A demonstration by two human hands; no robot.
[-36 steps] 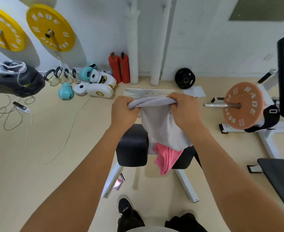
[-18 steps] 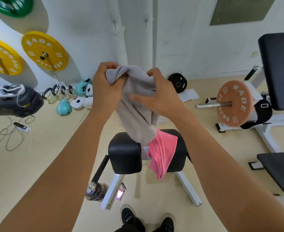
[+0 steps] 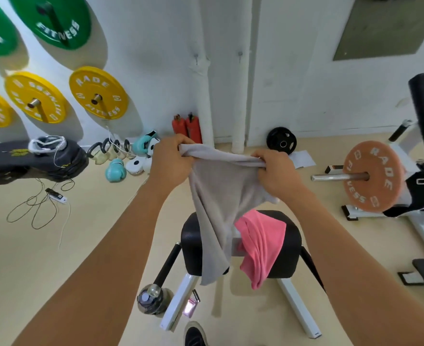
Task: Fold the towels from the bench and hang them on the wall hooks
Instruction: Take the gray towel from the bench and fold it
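My left hand (image 3: 172, 158) has its fingers curled tight around one bunched end of the grey towel (image 3: 218, 203), and my right hand (image 3: 276, 171) grips the other end the same way, knuckles toward me, fingers wrapped into the cloth. Between the two fists the top edge of the towel is drawn into a taut, gathered band, and the rest hangs down in loose folds in front of the bench (image 3: 291, 245), its lowest corner dangling past the front edge of the black pad. I cannot tell whether the hanging part touches the pad. Just beside it, to the right, a pink towel (image 3: 261, 243) lies draped over the pad and spills down its front. The bench stands on white legs on the beige floor, with a dark water bottle (image 3: 153, 299) beside its left leg and my shoe (image 3: 194, 335) at the bottom edge of the view. Further out, two small hooks (image 3: 240, 54) show on the white wall above the pipes, with two red fire extinguishers (image 3: 187, 126) at the wall's foot. To the left, yellow weight plates (image 3: 98, 92) and green weight plates (image 3: 56, 18) hang on wall pegs above teal boxing gloves (image 3: 116, 171) and kettlebells (image 3: 101, 153). To the right an orange plate (image 3: 373, 176) sits on a bar.
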